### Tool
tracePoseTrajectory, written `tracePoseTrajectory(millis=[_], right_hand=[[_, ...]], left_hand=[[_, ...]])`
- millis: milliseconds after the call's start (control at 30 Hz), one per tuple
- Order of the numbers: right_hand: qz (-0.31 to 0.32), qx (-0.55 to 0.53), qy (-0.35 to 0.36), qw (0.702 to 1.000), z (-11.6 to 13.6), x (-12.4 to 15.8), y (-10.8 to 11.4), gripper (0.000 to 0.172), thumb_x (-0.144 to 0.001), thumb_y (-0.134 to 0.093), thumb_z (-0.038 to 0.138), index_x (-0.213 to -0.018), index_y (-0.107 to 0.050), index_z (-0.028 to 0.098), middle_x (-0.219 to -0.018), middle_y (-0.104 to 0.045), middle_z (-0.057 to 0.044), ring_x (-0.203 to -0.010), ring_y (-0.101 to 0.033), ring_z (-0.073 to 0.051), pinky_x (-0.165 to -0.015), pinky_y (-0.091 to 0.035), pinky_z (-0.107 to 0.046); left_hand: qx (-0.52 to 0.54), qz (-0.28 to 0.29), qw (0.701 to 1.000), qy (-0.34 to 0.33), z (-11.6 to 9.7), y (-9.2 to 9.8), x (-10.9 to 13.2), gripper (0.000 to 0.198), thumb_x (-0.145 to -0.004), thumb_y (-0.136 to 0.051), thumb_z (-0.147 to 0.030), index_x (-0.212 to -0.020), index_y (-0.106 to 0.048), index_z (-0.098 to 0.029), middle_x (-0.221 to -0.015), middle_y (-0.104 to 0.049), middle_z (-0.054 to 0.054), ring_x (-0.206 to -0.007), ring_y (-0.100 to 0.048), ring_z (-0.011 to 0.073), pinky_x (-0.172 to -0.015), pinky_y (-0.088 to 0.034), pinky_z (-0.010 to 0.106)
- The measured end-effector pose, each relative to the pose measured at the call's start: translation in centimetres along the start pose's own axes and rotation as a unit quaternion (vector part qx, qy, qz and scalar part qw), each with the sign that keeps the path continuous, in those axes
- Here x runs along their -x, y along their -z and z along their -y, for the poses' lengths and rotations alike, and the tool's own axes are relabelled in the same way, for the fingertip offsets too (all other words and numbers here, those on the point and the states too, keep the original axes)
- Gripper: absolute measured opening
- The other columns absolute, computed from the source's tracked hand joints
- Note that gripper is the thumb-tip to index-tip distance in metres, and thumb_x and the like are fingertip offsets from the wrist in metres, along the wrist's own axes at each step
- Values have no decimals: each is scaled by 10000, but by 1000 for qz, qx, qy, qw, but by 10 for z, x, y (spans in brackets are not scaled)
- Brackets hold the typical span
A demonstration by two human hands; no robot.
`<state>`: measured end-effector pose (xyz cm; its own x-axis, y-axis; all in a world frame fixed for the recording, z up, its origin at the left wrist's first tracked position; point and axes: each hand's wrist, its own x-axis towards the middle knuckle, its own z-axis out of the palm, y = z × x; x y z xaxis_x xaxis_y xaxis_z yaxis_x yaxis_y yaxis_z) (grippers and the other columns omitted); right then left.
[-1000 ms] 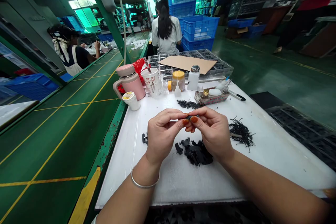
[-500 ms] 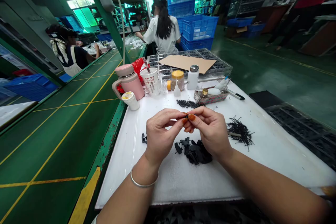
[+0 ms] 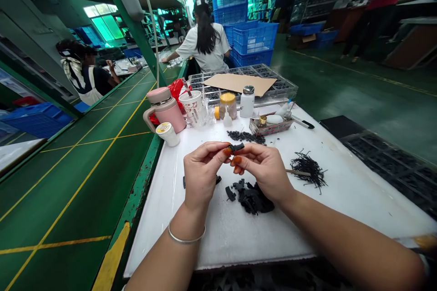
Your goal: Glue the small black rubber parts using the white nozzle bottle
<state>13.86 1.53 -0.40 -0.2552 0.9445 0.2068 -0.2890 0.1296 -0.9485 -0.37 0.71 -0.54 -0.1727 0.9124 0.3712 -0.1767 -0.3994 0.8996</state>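
Over the middle of the white tabletop, my left hand [image 3: 201,168] pinches a small black plastic part [image 3: 238,147] between thumb and fingertips. My right hand [image 3: 269,168] meets it from the other side, its fingers curled at the part's right end; how firmly they grip is hard to see. Below the hands lies a pile of black plastic parts [image 3: 254,198], with a loose one [image 3: 230,193] beside it. A bunch of thin black pins [image 3: 309,169] lies right of my right hand, with a thin tan stick [image 3: 300,172] across its near side. Tiny black pieces [image 3: 246,137] are scattered beyond my fingers.
A pink mug [image 3: 167,109], a paper cup [image 3: 193,107], a small tub [image 3: 168,134], a yellow-lidded jar [image 3: 228,104] and a white bottle [image 3: 247,102] stand at the back. Behind them is a divided tray under cardboard [image 3: 239,83]. A green conveyor [image 3: 85,182] runs along the left.
The black part has turned so that more of it shows above my fingertips. My right thumb has drawn slightly away from my left fingers. The view has shifted a little.
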Motion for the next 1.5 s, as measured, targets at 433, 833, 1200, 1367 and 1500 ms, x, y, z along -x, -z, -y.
tracePoseTrajectory(millis=[433,833,1200,1367,1500], right_hand=[[-30,13,22,999,0,1,-1,216,-762,-735,367,-747,-681,158,-671,-687,-17,-557,-623,-115,-533,-518,-239],[-53,35,66,996,1,2,-1,147,-758,-748,302,-788,-695,167,-666,-685,-7,-591,-648,-130,-572,-538,-257],[-22,21,32,999,-1,1,1,94,-796,-711,235,-784,-695,142,-652,-683,-4,-577,-650,-101,-561,-537,-203],[-26,29,42,998,0,1,0,77,-798,-701,214,-783,-691,139,-648,-682,1,-566,-649,-92,-570,-545,-192],[-32,26,28,999,2,2,0,109,-747,-751,222,-755,-690,133,-589,-665,7,-531,-638,-92,-536,-536,-179]], left_hand=[[21,20,998,56,0,-1,0,107,-719,-760,-214,-825,-757,-207,-786,-720,24,-620,-632,105,-588,-531,227],[-1,11,999,42,0,-1,1,104,-716,-760,-220,-818,-766,-201,-843,-723,43,-684,-636,117,-582,-532,215],[43,-3,994,99,-5,1,-1,103,-709,-765,-225,-810,-770,-211,-872,-715,32,-767,-645,123,-610,-539,198],[77,5,986,151,-5,1,-1,108,-688,-782,-220,-792,-766,-197,-843,-715,27,-739,-643,116,-614,-544,205],[125,6,968,216,-5,2,-4,142,-664,-797,-211,-797,-758,-180,-823,-721,24,-706,-650,111,-611,-545,206]])
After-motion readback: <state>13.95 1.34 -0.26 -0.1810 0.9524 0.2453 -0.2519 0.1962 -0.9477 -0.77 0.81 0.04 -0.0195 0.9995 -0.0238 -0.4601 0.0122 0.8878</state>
